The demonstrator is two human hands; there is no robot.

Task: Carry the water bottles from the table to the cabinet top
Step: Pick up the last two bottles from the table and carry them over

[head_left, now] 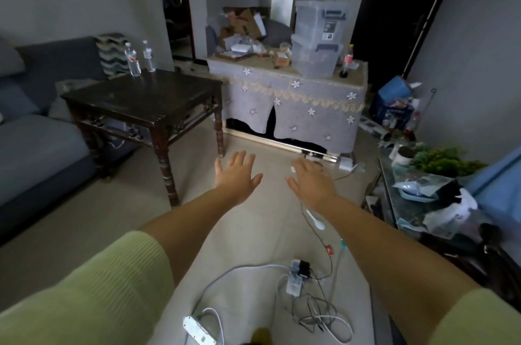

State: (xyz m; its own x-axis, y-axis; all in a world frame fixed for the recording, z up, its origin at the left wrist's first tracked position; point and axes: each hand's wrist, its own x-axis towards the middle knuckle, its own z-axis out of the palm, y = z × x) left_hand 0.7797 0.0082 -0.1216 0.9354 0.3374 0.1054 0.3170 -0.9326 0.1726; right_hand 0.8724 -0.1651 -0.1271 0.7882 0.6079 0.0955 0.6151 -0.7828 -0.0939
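Note:
Two clear water bottles stand upright at the far left corner of a dark wooden table (158, 96): a taller one with a red label (132, 60) and a smaller one (148, 56) just to its right. Behind the table, a cabinet (296, 108) draped in a grey flowered cloth carries boxes on its top. My left hand (238, 175) and my right hand (310, 181) are stretched out in front of me over the floor, palms down, fingers spread, holding nothing. Both hands are well short of the table and the bottles.
Stacked clear plastic bins (318, 40) and a cola bottle (346, 62) take up the cabinet's right side, with cardboard clutter (242, 34) on its left. Power strips and cables (298, 282) lie on the floor. A grey sofa (33, 130) is left, a cluttered glass table (417, 198) right.

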